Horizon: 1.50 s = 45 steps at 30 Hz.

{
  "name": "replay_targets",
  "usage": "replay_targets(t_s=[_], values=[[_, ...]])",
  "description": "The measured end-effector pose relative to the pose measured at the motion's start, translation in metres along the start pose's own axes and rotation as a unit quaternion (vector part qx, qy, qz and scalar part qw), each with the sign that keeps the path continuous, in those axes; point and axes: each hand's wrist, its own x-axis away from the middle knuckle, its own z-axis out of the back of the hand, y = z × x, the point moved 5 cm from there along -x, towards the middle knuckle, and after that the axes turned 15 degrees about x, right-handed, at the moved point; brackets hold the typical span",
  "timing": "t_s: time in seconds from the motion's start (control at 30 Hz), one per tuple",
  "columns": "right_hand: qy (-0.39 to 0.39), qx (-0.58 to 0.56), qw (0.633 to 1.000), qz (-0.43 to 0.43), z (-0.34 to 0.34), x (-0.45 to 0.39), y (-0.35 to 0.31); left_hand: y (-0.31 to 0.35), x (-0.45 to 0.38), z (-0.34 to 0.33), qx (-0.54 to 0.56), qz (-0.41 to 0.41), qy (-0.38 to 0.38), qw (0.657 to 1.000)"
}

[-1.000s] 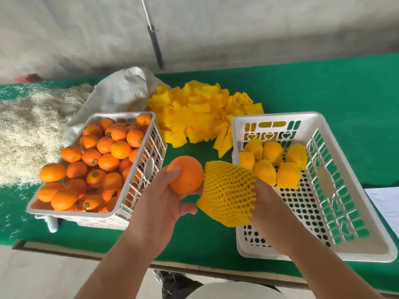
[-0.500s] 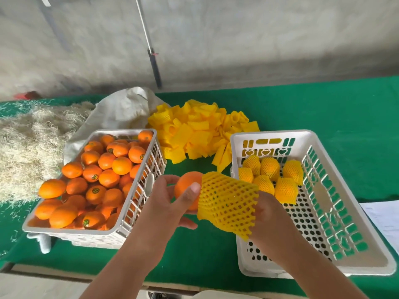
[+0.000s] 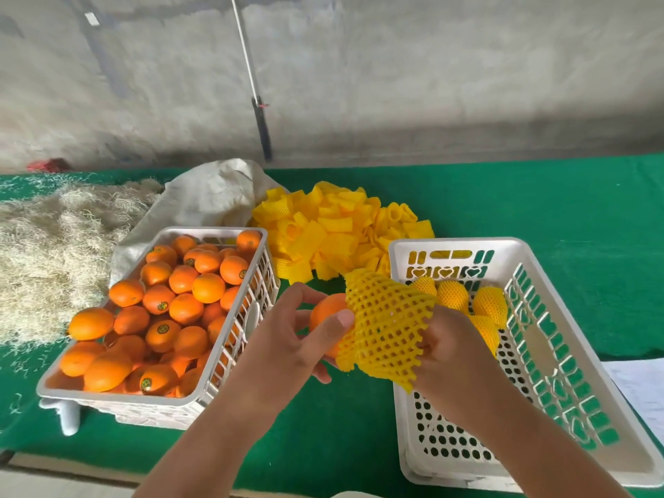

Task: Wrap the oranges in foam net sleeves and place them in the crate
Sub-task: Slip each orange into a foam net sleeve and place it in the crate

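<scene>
My left hand (image 3: 287,339) grips an orange (image 3: 325,310) in front of me, above the green table. My right hand (image 3: 456,357) holds a stretched yellow foam net sleeve (image 3: 386,325) whose open mouth covers the orange's right side. A white crate (image 3: 172,400) on the left is full of bare oranges (image 3: 179,310). On the right a second white crate (image 3: 575,418) holds several sleeved oranges (image 3: 487,307) at its far end. A pile of yellow foam sleeves (image 3: 334,228) lies between the crates, further back.
Straw (image 3: 54,253) is heaped at the far left beside a crumpled white sack (image 3: 208,199). White paper (image 3: 643,389) lies at the right edge. A pole (image 3: 258,113) leans on the grey wall behind the green table (image 3: 539,203).
The orange and the sleeve have come together: the sleeve's mouth now covers part of the orange, where a second ago they were apart. The camera view has tilted up.
</scene>
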Motion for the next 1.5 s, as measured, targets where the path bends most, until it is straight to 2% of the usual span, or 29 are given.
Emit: replay_targets(t_s=[0.33,0.53,0.73,0.93,1.1,1.23,1.37,1.5], values=[[-0.014,0.062,0.998,-0.019,0.014,-0.013,-0.015,0.020,0.007,0.001,-0.023,-0.073,-0.046,0.996],[-0.020,0.061,0.998,0.023,0.020,-0.015,-0.034,0.025,0.012,0.002,-0.021,-0.105,-0.043,0.993],[-0.035,0.018,0.999,0.010,0.017,-0.015,-0.028,0.023,0.017,0.000,0.005,-0.079,-0.074,0.994],[-0.012,0.142,0.989,0.033,0.013,-0.016,-0.025,0.026,0.017,-0.003,-0.021,-0.080,-0.108,0.991],[-0.040,0.118,0.992,-0.006,0.015,-0.016,-0.023,0.017,0.016,-0.003,0.074,-0.021,-0.080,0.994],[-0.022,0.113,0.993,-0.008,0.020,-0.015,-0.029,0.022,0.016,-0.013,0.120,-0.032,-0.132,0.984],[0.000,0.129,0.992,-0.005,0.016,-0.011,-0.028,0.021,0.013,-0.012,0.173,-0.020,-0.075,0.982],[-0.020,0.161,0.987,0.000,0.009,-0.011,-0.030,0.015,0.014,-0.011,0.183,-0.033,-0.021,0.982]])
